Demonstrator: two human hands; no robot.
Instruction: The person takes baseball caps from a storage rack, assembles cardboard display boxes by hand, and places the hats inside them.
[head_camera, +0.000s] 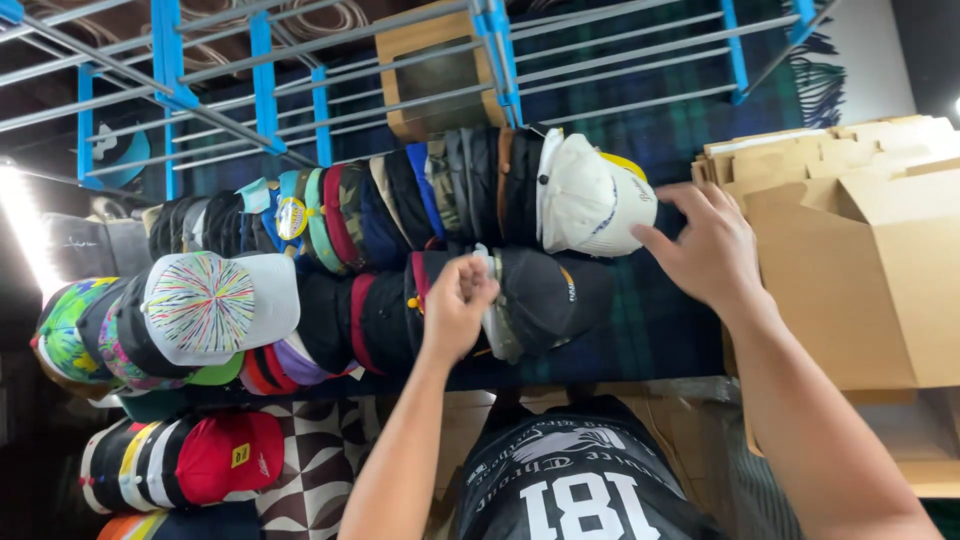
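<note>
**Hands at a row of stacked caps**

The left hand (458, 308) sits at the centre of the frame, fingers curled tight around the edge of a cap in the lower cap row (400, 320). What it pinches looks like a pale inner band beside a black cap (545, 295), which has a dark crown and a small orange and white mark on its front. The right hand (705, 250), right of centre, is spread wide with fingers apart, holding nothing; its fingertips lie just beside a white cap (590, 195) that ends the upper cap row (400, 195). That row packs dark, camouflage, blue and red caps tightly together.

A white cap with a multicoloured burst pattern (215, 305) lies at left. Cardboard boxes (860, 240) fill the right side, and a blue and grey metal rack (300, 70) crosses the top.
</note>
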